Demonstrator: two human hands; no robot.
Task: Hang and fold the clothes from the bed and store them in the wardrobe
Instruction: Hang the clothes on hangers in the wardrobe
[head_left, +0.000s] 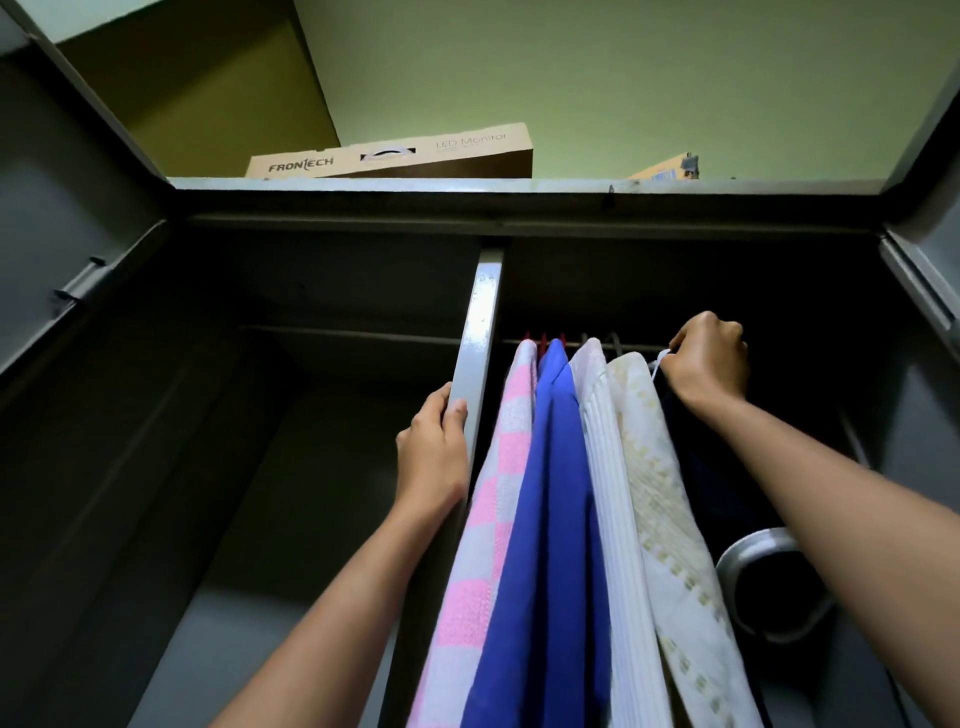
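I look up into an open grey metal wardrobe (363, 205). Several garments hang on its rail (628, 344) in the right compartment: a pink checked one (498, 499), a blue one (550, 509), a white striped one (605, 467) and a cream patterned one (654, 467). My right hand (709, 361) is raised at the rail's right end, its fingers curled round the white hanger (658, 358) of a dark garment (691, 457) that hangs beside the cream one. My left hand (434, 452) grips the edge of the vertical divider (480, 332).
The left compartment (291, 493) is dark, with a shelf edge across its back. A round metal vessel (753, 556) sits low on the right. Two cardboard boxes lie on the wardrobe's top, one a monitor box (395, 153). Both doors stand swung outward.
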